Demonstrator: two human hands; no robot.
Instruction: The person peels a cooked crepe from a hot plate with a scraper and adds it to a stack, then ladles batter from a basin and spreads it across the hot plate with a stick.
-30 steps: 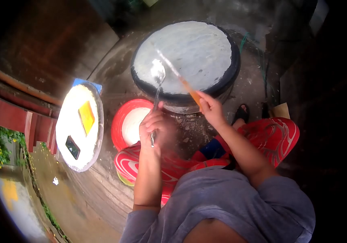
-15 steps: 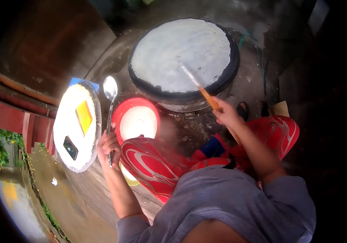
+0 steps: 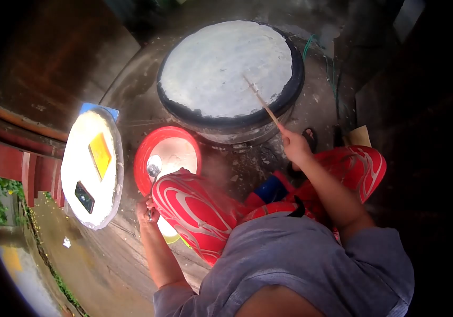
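My left hand (image 3: 147,209) is closed round the handle of a metal spoon (image 3: 154,166), whose bowl is over the red basin (image 3: 143,153) of white batter (image 3: 179,153). In my right hand (image 3: 295,147) is a thin wooden stick (image 3: 264,104), its far end over the white sheet of batter (image 3: 226,68) on the round black-rimmed griddle (image 3: 184,113). Whether the stick's tip touches the sheet I cannot tell.
A round white surface (image 3: 81,158) at the left holds a yellow object (image 3: 100,155) and a dark phone (image 3: 84,197). My red-clad knees (image 3: 192,211) flank the work area. A yellow-green container (image 3: 168,232) is partly hidden below the left knee. Green cord (image 3: 333,79) lies at the right.
My left hand has moved left and down from the griddle's edge, bringing the spoon over the basin. My right hand has shifted right, and the stick is now seen edge-on.
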